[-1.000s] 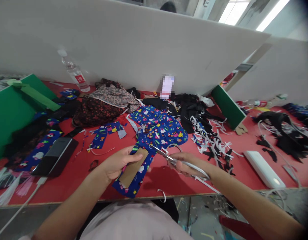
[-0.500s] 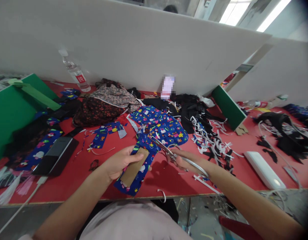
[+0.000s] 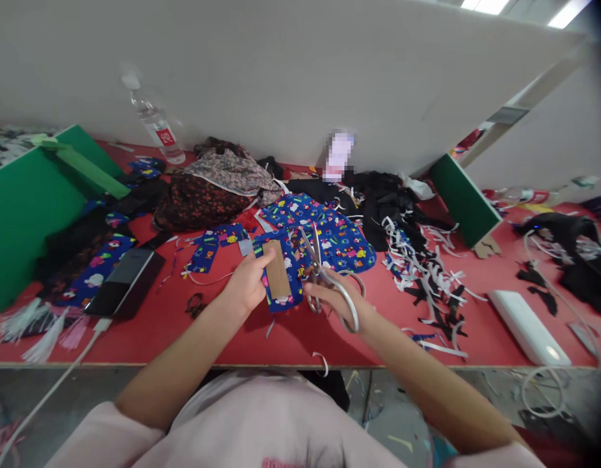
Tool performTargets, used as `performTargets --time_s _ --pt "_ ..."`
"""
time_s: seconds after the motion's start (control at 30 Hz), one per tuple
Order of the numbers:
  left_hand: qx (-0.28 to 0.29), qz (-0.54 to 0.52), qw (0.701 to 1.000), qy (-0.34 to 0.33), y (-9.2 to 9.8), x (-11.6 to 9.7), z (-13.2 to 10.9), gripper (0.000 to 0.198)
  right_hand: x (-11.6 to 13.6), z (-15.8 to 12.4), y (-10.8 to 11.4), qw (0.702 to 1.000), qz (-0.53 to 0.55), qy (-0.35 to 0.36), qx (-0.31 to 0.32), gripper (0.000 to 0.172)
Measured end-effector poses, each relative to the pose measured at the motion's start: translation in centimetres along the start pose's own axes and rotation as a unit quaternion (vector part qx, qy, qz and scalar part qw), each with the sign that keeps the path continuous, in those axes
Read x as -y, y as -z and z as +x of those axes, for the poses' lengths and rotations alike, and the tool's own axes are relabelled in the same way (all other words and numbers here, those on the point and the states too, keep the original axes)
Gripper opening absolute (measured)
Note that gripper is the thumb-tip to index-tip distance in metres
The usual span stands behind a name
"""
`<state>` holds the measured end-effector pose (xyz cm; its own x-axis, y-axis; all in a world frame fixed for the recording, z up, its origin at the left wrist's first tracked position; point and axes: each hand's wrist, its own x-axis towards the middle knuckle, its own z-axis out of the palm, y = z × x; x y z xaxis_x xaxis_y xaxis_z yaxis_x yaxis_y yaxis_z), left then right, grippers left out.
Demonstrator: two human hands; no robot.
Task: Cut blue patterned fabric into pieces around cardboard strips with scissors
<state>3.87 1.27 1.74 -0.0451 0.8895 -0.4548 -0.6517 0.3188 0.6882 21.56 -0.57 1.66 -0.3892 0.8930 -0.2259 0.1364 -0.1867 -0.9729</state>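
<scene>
My left hand [image 3: 250, 281] pinches a brown cardboard strip [image 3: 278, 272] against a blue cartoon-print fabric piece [image 3: 294, 286], thumb on top of the card. In my right hand [image 3: 335, 292] are metal scissors [image 3: 316, 257], their blades parted and pointing away from me, close to the right edge of that piece. Just beyond both hands, a larger blue printed cloth [image 3: 347, 244] lies spread on the table. Blue fabric scraps [image 3: 203, 255] rest left of my left hand.
On the red table [image 3: 173, 341] lie a dark power bank [image 3: 127, 283], a white device [image 3: 527, 328], dark floral fabric [image 3: 207, 195] and trimmed scraps [image 3: 427, 276]. A water bottle [image 3: 159, 127] and a phone [image 3: 338, 156] lean at the pale partition. Green boards [image 3: 466, 201] stand at both sides.
The fabric and cardboard have moved away from the table's front edge and turned more upright. The scissors' blades have opened wider and swung to point forward. The view has shifted slightly.
</scene>
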Motion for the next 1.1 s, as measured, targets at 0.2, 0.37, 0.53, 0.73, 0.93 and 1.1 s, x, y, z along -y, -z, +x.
performTargets --time_s 0.2,0.37,0.53,0.73,0.93,1.1 --pt "-0.054 -0.016 0.996 -0.063 -0.1 0.3 -0.1 0.015 -1.0 1.6 -2.5 0.988 0.133 -0.047 -0.060 0.041" --pt "-0.056 -0.031 0.991 -0.116 0.1 0.9 -0.1 0.021 -1.5 2.0 -3.4 0.981 0.171 -0.039 -0.082 0.046" --pt "-0.055 -0.072 0.983 -0.160 -0.2 1.3 -0.2 0.021 -1.3 2.3 -4.3 0.980 0.169 -0.019 -0.107 0.043" --pt "-0.054 -0.137 0.980 -0.135 -0.6 1.1 -1.1 0.017 -0.2 2.8 -4.4 0.977 0.121 0.009 -0.173 0.038" --pt "0.040 -0.135 0.990 -0.005 1.5 -0.5 -3.0 0.027 1.2 2.2 -0.8 0.989 -0.001 0.040 -0.139 0.033" --pt "0.067 0.037 0.990 0.119 3.2 -1.8 -3.2 0.052 3.5 0.9 2.6 0.983 -0.161 0.089 -0.010 0.031"
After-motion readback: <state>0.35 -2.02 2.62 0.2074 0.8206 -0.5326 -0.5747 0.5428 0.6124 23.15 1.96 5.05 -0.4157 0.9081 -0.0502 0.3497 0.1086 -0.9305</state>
